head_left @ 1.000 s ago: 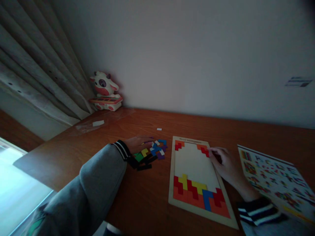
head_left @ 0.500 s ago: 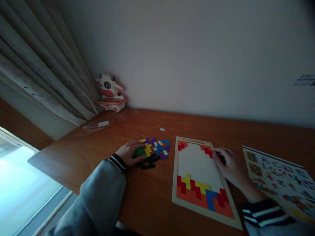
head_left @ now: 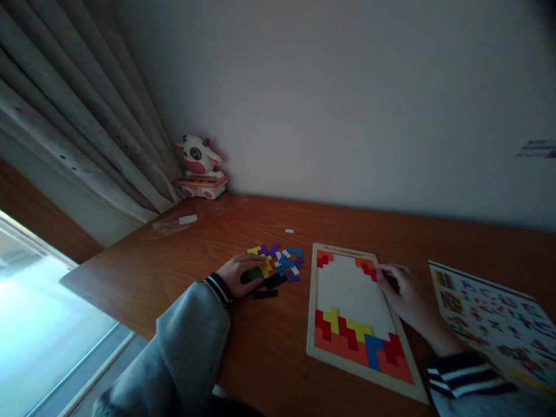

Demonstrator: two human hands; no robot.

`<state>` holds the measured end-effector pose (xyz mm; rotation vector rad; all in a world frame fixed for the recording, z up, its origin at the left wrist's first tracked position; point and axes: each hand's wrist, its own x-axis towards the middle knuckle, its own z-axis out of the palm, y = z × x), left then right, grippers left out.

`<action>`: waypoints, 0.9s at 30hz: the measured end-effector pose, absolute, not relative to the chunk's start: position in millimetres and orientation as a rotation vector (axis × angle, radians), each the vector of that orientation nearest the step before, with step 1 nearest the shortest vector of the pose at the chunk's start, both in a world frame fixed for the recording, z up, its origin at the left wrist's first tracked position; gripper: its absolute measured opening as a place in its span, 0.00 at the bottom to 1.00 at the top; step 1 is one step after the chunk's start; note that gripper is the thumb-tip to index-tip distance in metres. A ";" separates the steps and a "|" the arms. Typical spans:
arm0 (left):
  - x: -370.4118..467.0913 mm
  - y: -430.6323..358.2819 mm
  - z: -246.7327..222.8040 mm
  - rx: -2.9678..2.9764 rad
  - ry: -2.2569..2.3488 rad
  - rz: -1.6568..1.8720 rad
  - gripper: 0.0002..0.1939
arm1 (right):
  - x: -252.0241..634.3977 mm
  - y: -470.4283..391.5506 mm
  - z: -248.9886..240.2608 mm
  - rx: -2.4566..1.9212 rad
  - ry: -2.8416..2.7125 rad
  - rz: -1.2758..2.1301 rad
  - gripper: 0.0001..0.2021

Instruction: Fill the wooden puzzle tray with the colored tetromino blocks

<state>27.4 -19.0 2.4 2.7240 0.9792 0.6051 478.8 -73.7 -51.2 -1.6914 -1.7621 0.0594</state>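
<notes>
My left hand [head_left: 242,274] lies over the left side of a pile of flat puzzle pieces, its fingers apart above green and yellow ones. Black pieces [head_left: 266,294] lie by its thumb; purple and blue pieces [head_left: 284,263] are farther right. A wooden tray [head_left: 310,324] holds red, orange, yellow and blue pieces along its near end, with red and orange ones in both far corners. At the tray's right edge my right hand [head_left: 397,286] has its fingers pinched together by a dark red piece [head_left: 369,271]; whether it grips that piece is too small to tell.
A printed pattern sheet [head_left: 495,318] lies right of the tray. A cow toy [head_left: 202,168] stands at the back left by the curtain [head_left: 99,116]. Clear plastic with a white label [head_left: 188,219] and a small white piece [head_left: 289,231] lie farther back.
My left hand has moved right, farther over the pile, covering more of the yellow pieces. My right hand stays at the tray's edge. The view has shifted slightly.
</notes>
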 end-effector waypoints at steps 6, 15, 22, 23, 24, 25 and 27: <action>30.1 -15.8 -1.4 2.731 0.952 0.686 0.21 | 477.9 -73.9 -49.9 -1.685 -1.758 0.050 0.19; 31.6 -10.9 -8.6 2.795 0.899 0.692 0.15 | 472.9 -77.3 -42.0 -1.705 -1.685 0.129 0.23; 37.8 -7.3 -1.4 2.759 0.998 0.649 0.16 | 468.6 -79.4 -37.4 -1.710 -1.657 0.132 0.23; 39.9 -4.9 2.9 2.759 1.010 0.590 0.17 | 468.2 -79.3 -37.3 -1.709 -1.654 0.137 0.23; 42.1 -1.6 7.8 2.767 1.012 0.516 0.17 | 468.0 -79.2 -37.3 -1.709 -1.652 0.142 0.23; 44.3 2.3 12.9 2.780 1.005 0.431 0.17 | 467.9 -79.0 -37.5 -1.710 -1.651 0.145 0.23; 48.7 10.8 21.5 2.811 0.955 0.286 0.18 | 467.9 -78.7 -38.0 -1.705 -1.653 0.145 0.23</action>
